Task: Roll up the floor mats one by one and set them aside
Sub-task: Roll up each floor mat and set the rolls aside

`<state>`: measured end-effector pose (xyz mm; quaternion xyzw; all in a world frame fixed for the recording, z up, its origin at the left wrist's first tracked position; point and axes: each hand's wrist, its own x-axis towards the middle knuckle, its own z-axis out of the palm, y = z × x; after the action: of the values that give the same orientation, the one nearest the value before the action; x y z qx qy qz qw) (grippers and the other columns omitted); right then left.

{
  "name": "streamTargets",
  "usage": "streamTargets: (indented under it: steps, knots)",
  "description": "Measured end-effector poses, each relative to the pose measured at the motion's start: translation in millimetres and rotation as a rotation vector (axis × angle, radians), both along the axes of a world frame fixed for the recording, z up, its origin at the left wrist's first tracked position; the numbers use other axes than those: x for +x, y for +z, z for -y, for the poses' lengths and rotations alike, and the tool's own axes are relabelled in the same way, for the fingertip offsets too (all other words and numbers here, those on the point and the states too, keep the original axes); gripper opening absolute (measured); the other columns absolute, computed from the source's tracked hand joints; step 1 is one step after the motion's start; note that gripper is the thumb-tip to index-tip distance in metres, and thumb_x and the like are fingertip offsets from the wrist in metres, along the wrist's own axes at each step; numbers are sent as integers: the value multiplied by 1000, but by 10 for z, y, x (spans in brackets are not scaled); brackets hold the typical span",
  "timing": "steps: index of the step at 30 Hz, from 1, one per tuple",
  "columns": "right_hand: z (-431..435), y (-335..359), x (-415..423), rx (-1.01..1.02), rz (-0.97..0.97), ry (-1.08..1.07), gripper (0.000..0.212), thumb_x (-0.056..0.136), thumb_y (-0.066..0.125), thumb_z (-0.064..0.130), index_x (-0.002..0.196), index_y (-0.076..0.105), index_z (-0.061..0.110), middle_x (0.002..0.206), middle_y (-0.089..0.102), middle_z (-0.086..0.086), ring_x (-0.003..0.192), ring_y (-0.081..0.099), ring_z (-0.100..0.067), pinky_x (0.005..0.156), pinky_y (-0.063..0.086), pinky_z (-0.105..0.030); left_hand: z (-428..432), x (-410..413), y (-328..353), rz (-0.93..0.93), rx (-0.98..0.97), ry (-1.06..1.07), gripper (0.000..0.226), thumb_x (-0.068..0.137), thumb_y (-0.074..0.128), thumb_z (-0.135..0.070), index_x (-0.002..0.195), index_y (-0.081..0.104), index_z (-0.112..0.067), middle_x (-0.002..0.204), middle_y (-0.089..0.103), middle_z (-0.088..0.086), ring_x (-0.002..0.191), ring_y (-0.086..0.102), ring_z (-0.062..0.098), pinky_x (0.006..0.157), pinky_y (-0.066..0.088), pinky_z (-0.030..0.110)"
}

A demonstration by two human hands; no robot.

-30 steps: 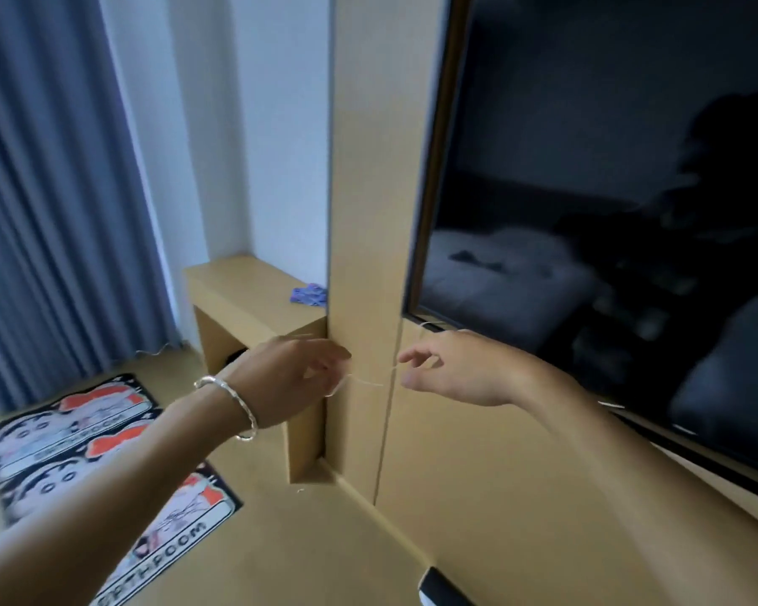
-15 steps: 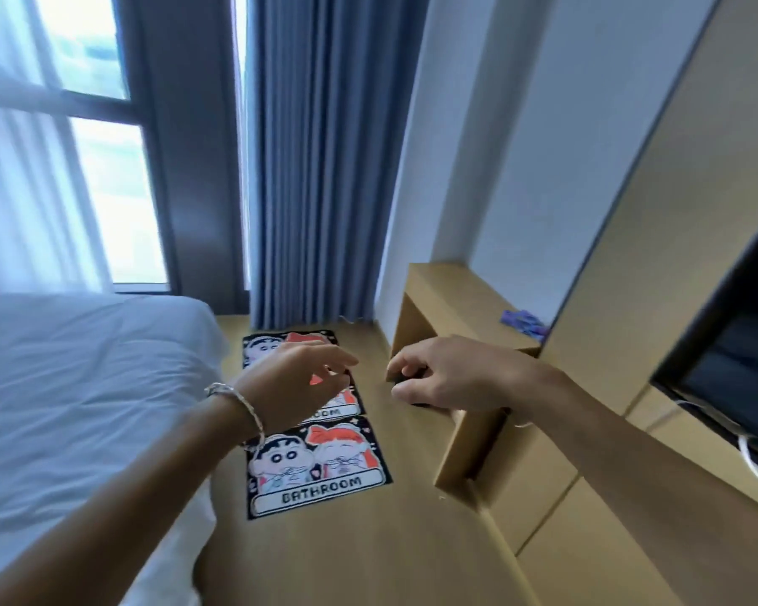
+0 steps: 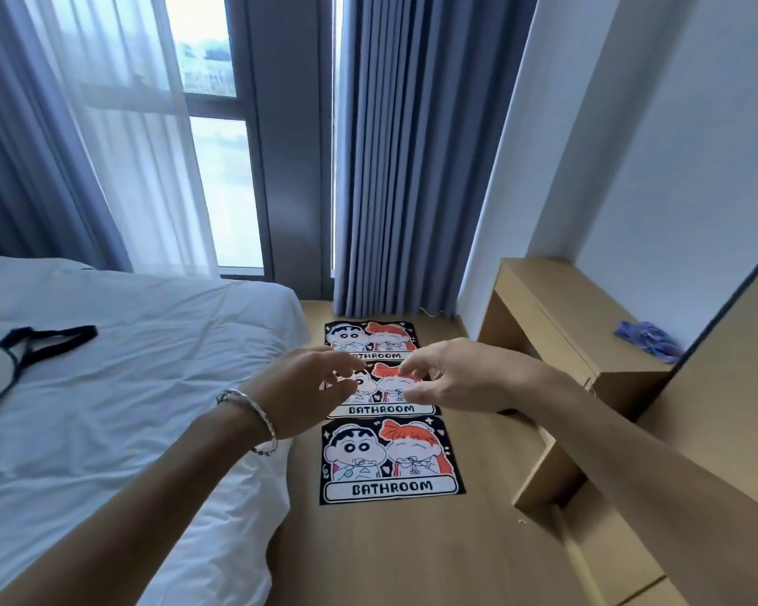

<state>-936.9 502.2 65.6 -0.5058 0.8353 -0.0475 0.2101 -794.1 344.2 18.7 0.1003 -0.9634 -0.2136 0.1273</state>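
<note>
The left hand, a bracelet at its wrist, and the right hand hover above the wooden floor, fingers loosely curled, tips facing each other, holding nothing. Below them three mats lie flat between bed and desk: nearest mat, middle mat, far mat. The row runs lengthwise toward the curtain, and each BATHROOM label reads upright toward the person.
</note>
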Motion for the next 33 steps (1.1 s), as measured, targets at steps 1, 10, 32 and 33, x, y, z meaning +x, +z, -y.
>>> streamTargets:
  steps: [1, 10, 32, 33]
  knots:
    - [7, -6, -117, 1, 3, 0, 49, 92, 53, 49, 136, 49, 29, 130, 55, 5, 108, 53, -11, 86, 42, -24, 11, -113, -2, 6, -9, -1, 28, 91, 57, -24, 119, 63, -23, 107, 67, -2, 90, 62, 8, 71, 39, 5]
    - [175, -257, -1124, 3, 73, 5, 48, 93, 53, 46, 136, 49, 26, 131, 56, 3, 113, 54, -14, 96, 44, -30, 103, -952, -171, 74, -43, 71, 28, 92, 55, -27, 119, 63, -24, 109, 66, -4, 91, 61, 8, 80, 44, 17]
    - [2231, -1120, -2495, 131, 207, -66, 43, 94, 51, 45, 133, 52, 25, 129, 58, 4, 104, 54, -11, 89, 43, -27, 2216, -2521, -1118, 277, 99, 0, 28, 92, 53, -28, 119, 62, -28, 110, 65, -7, 95, 62, 10, 88, 47, 27]
    - [2320, -1247, -2569, 131, 229, -88, 41, 95, 51, 44, 131, 53, 25, 128, 59, 5, 104, 55, -12, 89, 44, -27, 2299, -2641, -1233, 312, 108, -15, 28, 92, 53, -29, 119, 61, -29, 111, 65, -7, 95, 62, 11, 88, 48, 29]
